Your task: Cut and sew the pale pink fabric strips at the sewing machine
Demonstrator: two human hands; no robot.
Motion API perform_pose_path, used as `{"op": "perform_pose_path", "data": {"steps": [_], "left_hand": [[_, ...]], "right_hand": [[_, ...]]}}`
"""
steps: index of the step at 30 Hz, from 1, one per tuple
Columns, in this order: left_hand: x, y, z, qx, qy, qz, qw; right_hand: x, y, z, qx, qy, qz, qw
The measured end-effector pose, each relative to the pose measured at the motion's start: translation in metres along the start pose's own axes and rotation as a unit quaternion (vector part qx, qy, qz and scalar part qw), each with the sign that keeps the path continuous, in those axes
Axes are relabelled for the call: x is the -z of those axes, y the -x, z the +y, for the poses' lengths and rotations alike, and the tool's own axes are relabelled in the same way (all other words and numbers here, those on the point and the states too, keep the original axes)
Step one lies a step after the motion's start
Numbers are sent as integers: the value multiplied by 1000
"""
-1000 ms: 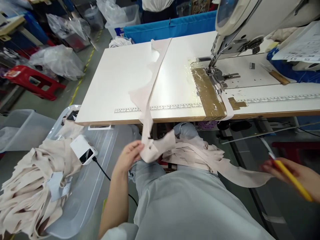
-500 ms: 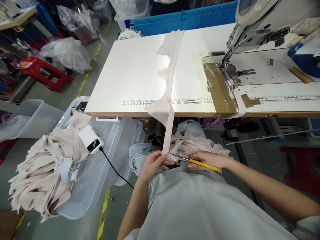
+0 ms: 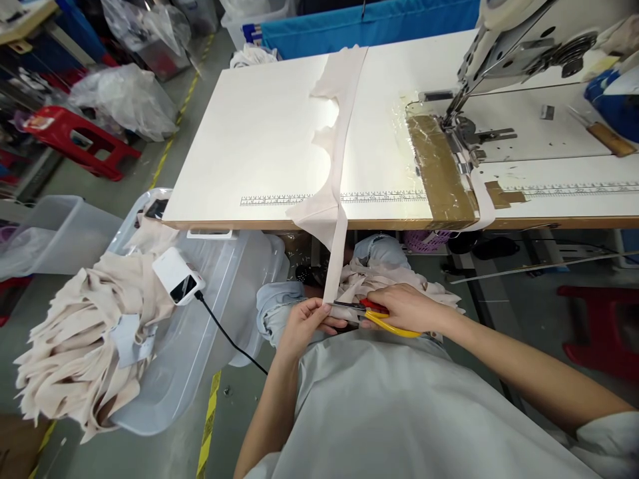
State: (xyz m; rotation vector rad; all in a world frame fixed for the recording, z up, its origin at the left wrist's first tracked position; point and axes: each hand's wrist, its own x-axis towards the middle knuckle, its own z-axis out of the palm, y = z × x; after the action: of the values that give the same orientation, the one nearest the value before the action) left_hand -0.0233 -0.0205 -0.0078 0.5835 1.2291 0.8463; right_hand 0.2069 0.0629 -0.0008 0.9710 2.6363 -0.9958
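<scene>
My left hand [image 3: 305, 326] pinches the lower end of a pale pink fabric strip [image 3: 335, 256] that hangs over the table edge. Above, the strip joins a cut piece with scalloped edges [image 3: 324, 199] lying on the white tabletop. In my right hand [image 3: 399, 307] is a pair of scissors [image 3: 387, 322] with yellow and red handles. Their blades are parted and point left, with the tips at the strip beside my left fingertips. Whether the blades touch the cloth I cannot tell. More pink fabric [image 3: 369, 281] lies bunched on my lap.
A sewing machine [image 3: 464, 126] stands on the right of the white table [image 3: 259, 133]. On the left, a clear plastic bin [image 3: 164, 392] carries a fabric heap [image 3: 84, 339] and a white power bank [image 3: 177, 276] with a black cable. A wooden-handled tool [image 3: 610, 138] lies far right.
The scissors have opened, and the red handle now shows. My right hand has moved slightly left and up. My left hand still pinches the strip; the view has shifted a little.
</scene>
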Motion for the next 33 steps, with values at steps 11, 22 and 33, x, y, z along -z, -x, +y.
{"op": "perform_pose_path", "data": {"steps": [11,22,33], "left_hand": [[0,-2,1,10,-1,-6,1000],[12,-9,-2,-5,-102,2,995],[24,-108,30,-333,-319,173,870]], "right_hand": [[0,-1,0,-22,9,6,1000],[-6,-9,2,-27,-4,20,999],[-20,28,10,-24,-131,130,983]]}}
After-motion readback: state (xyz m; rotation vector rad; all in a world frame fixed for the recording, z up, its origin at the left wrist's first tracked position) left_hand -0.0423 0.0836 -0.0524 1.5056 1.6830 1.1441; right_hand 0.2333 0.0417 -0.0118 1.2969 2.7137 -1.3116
